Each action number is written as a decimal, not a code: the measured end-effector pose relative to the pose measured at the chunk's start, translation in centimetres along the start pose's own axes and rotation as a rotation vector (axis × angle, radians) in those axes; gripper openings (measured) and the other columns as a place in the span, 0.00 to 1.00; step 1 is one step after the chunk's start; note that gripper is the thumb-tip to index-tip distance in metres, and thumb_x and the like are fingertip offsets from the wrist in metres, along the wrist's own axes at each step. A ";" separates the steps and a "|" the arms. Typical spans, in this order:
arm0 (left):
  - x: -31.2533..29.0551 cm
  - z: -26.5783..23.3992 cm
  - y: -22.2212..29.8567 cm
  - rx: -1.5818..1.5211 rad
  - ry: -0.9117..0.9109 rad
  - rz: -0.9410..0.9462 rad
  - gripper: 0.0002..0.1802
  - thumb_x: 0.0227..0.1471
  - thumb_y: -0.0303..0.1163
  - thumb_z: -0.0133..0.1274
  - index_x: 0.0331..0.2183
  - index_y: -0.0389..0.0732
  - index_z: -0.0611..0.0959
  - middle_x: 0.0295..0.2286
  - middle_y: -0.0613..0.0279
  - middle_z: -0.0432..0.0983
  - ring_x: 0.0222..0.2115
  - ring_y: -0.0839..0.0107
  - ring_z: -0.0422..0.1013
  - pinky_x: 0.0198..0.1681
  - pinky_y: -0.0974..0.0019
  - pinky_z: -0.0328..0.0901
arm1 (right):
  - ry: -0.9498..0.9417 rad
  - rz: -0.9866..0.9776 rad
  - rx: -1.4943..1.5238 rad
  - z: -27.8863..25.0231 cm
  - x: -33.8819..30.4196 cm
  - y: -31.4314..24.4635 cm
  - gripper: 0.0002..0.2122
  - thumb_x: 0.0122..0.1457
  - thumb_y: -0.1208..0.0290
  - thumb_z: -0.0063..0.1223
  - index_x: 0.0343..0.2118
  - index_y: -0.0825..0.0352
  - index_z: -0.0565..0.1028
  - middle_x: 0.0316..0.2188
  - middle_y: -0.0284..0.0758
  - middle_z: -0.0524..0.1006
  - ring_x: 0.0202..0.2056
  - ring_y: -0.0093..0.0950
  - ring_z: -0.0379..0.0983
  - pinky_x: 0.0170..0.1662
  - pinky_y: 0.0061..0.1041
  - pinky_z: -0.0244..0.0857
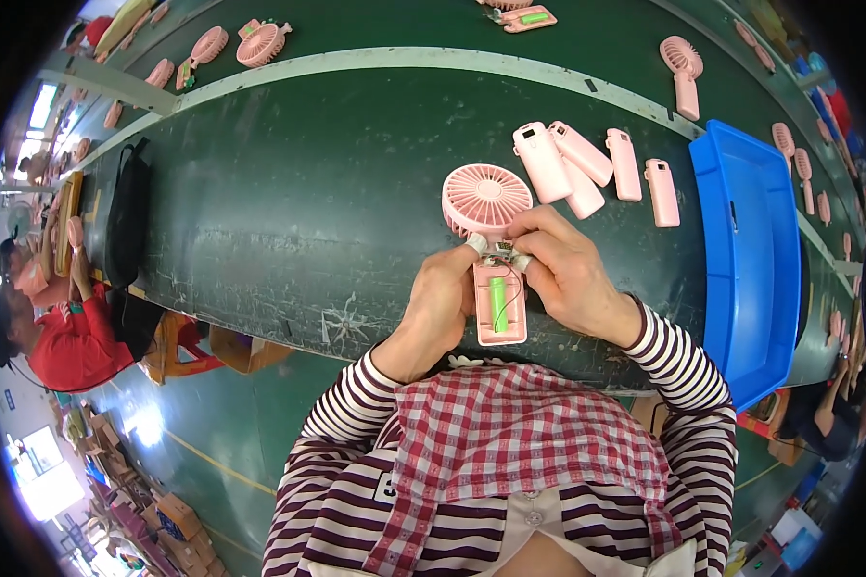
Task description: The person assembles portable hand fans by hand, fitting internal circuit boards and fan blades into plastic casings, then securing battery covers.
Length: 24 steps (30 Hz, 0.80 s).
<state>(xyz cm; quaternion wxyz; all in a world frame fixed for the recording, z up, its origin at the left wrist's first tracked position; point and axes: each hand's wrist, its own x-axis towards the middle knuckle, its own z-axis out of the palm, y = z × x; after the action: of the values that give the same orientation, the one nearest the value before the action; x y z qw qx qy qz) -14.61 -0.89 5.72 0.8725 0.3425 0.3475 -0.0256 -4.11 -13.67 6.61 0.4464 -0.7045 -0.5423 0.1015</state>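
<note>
In front of me on the green bench lies a pink handheld fan (488, 199), its round grille pointing away from me and its handle open toward me. Inside the handle sit a green battery cell (498, 306), thin wires and a small circuit board (499, 251). My left hand (437, 298) grips the fan's neck from the left, thumb near the board, a white cover on the fingertip. My right hand (570, 269) pinches at the board and wires from the right, also with covered fingertips. Several pink handle covers (541, 163) lie just beyond my right hand.
A blue plastic bin (752, 260) stands to the right on the green workbench (289, 192). Beyond a pale rail (385, 60), more pink fans (682, 72) and parts lie on a green belt. A black pouch (127, 212) rests at left, near a co-worker in red (82, 337).
</note>
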 end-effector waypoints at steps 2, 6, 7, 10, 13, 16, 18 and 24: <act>0.0 0.0 0.0 -0.012 -0.002 0.010 0.16 0.53 0.35 0.38 0.33 0.30 0.72 0.29 0.53 0.72 0.26 0.67 0.71 0.27 0.65 0.67 | -0.009 0.004 -0.007 -0.1 0.0 -0.1 0.08 0.42 0.88 0.43 0.28 0.74 0.68 0.34 0.40 0.67 0.35 0.35 0.68 0.37 0.27 0.63; 0.1 -0.1 -0.2 -0.026 0.029 0.013 0.15 0.52 0.33 0.38 0.33 0.30 0.72 0.28 0.52 0.72 0.26 0.67 0.71 0.27 0.64 0.67 | -0.011 -0.021 -0.035 0.0 0.1 -0.2 0.08 0.42 0.88 0.44 0.28 0.74 0.68 0.34 0.40 0.67 0.35 0.36 0.68 0.37 0.27 0.63; 0.2 -0.3 -0.3 -0.034 0.020 0.019 0.15 0.52 0.32 0.37 0.33 0.29 0.72 0.28 0.52 0.72 0.26 0.66 0.71 0.27 0.64 0.67 | -0.011 -0.021 -0.036 0.0 0.2 -0.2 0.08 0.42 0.88 0.44 0.28 0.74 0.68 0.34 0.40 0.67 0.35 0.36 0.68 0.37 0.27 0.63; 0.2 -0.5 -0.1 -0.027 -0.021 0.003 0.16 0.53 0.34 0.38 0.37 0.29 0.70 0.33 0.53 0.70 0.31 0.67 0.70 0.33 0.64 0.66 | -0.015 -0.025 -0.053 0.0 0.2 -0.3 0.08 0.42 0.88 0.44 0.28 0.74 0.68 0.34 0.40 0.67 0.36 0.36 0.67 0.37 0.28 0.63; 0.2 -0.3 -0.1 -0.020 -0.023 0.005 0.17 0.53 0.34 0.38 0.38 0.29 0.69 0.33 0.53 0.70 0.31 0.67 0.70 0.33 0.64 0.67 | -0.019 -0.027 -0.058 0.0 0.2 -0.3 0.08 0.42 0.88 0.44 0.29 0.75 0.68 0.35 0.40 0.67 0.35 0.36 0.67 0.37 0.28 0.63; 0.3 -0.6 -0.2 -0.027 -0.030 0.005 0.17 0.53 0.34 0.38 0.37 0.29 0.70 0.33 0.53 0.70 0.31 0.67 0.70 0.32 0.64 0.67 | -0.035 -0.016 -0.062 -0.1 0.2 -0.3 0.09 0.42 0.88 0.44 0.29 0.75 0.68 0.35 0.40 0.67 0.35 0.36 0.67 0.37 0.28 0.63; 0.3 -0.7 -0.1 -0.025 -0.066 -0.019 0.19 0.55 0.37 0.40 0.41 0.29 0.68 0.37 0.55 0.69 0.37 0.68 0.69 0.40 0.64 0.65 | -0.050 -0.032 -0.068 -0.2 0.3 -0.2 0.09 0.41 0.89 0.44 0.29 0.75 0.68 0.34 0.40 0.66 0.35 0.36 0.67 0.37 0.29 0.64; 0.0 -0.3 0.2 -0.011 -0.070 -0.022 0.19 0.55 0.37 0.39 0.41 0.29 0.68 0.37 0.54 0.69 0.38 0.67 0.69 0.40 0.64 0.65 | -0.065 -0.064 -0.111 -0.3 0.5 -0.4 0.11 0.39 0.89 0.45 0.30 0.74 0.68 0.35 0.40 0.67 0.36 0.37 0.67 0.37 0.29 0.64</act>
<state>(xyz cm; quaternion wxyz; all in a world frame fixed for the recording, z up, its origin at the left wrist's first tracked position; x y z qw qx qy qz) -14.79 -0.54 5.67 0.8858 0.3326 0.3205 -0.0453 -4.01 -13.42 7.22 0.3918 -0.7067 -0.5836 0.0799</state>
